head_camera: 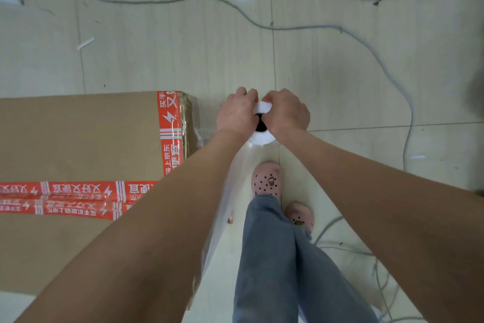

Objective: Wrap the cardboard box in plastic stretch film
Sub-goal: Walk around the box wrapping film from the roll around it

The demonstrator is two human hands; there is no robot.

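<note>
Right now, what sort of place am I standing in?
Probably a packing or storage room: pale tiled floor, loose cables trailing across it, and a taped cardboard box beside a stretch film roll.

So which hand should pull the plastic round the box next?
Probably the left hand: both hands grip the roll, but the left is on the side nearer the cardboard box; the right hand sits farther out.

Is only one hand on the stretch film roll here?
No, both the left hand and the right hand grip the stretch film roll beside the cardboard box.
</note>
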